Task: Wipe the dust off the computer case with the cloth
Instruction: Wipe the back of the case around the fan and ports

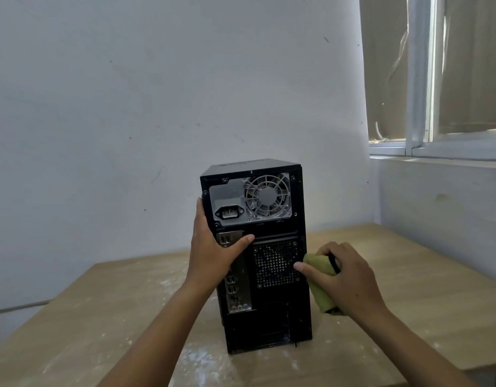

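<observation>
Steadying the computer case point(271, 317), my left hand point(213, 255) clamps its edge; my right hand point(350, 280) curls its fingers round the cloth point(319, 291).

Soft daylight comes from the window point(450, 79) at upper right; the room is fairly dim and evenly lit. The wall point(129, 93) reads bluish-grey, without glare. Shadows are faint. The dark lower rear of the computer case point(269, 317) loses detail. Wide-angle distortion bows the edges; focus is slightly soft.
</observation>
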